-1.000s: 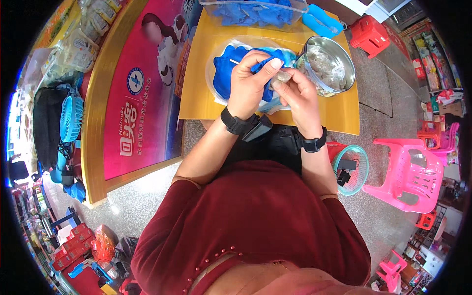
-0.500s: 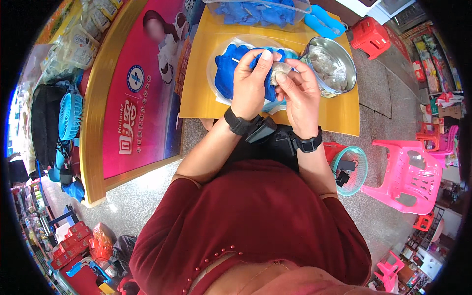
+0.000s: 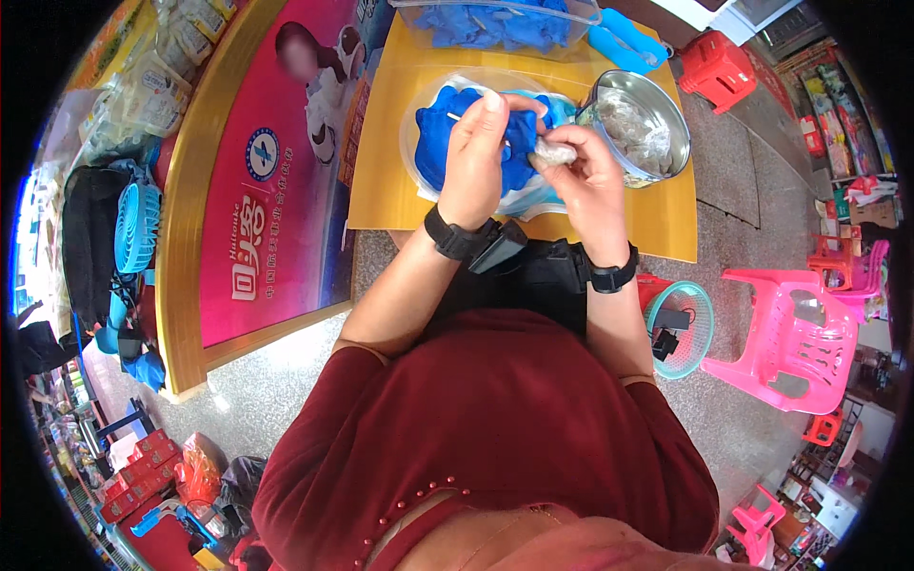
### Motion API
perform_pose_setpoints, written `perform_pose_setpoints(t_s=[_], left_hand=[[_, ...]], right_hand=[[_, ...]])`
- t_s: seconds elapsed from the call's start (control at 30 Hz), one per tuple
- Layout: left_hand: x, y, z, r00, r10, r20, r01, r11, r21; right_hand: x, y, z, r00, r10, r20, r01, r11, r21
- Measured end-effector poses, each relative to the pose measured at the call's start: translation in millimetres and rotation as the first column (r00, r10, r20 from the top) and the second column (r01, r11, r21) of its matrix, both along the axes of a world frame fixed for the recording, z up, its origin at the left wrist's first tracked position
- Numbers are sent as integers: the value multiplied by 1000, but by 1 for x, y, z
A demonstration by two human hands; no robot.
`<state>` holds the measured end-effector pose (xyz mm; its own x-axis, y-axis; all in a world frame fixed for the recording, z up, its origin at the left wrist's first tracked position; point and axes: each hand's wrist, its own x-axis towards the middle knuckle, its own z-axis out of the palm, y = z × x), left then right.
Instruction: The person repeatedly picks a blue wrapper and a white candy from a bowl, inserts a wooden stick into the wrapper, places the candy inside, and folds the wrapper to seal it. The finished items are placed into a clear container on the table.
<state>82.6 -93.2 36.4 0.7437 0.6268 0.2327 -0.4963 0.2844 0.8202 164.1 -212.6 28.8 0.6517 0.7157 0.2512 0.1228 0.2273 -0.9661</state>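
Note:
My left hand is held over a round clear tray that holds blue pieces, and it pinches a thin pale stick between its fingers. My right hand is closed on a small clear crinkled wrapper right beside the left hand. Both hands hover above a yellow table top. A black band sits on each wrist.
A steel bowl with clear wrapped bits stands at the right of the tray. A clear box of blue pieces sits at the table's far edge. A pink poster board lies left. Pink chair and teal basket stand right.
Both hands have shifted slightly toward me over the tray, and the left thumb now points up beside the stick. The wrapper stays in the right hand.

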Motion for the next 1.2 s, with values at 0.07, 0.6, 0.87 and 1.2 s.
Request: perform_pose_setpoints(t_s=[0.07, 0.6, 0.87, 1.2], left_hand=[[0, 1, 2, 995, 4, -102, 1, 999, 48], [-2, 7, -8, 901, 191, -390, 54, 842, 537], [5, -4, -6, 925, 215, -313, -42, 877, 478], [8, -5, -10, 888, 455, -70, -234, 576, 783]], right_hand=[[8, -2, -7, 992, -43, 119, 33, 996, 82], [9, 5, -31, 917, -377, 126, 375, 926, 44], [-2, 4, -11, 902, -39, -430, 158, 957, 244], [0, 3, -8, 946, -57, -318, 116, 979, 170]])
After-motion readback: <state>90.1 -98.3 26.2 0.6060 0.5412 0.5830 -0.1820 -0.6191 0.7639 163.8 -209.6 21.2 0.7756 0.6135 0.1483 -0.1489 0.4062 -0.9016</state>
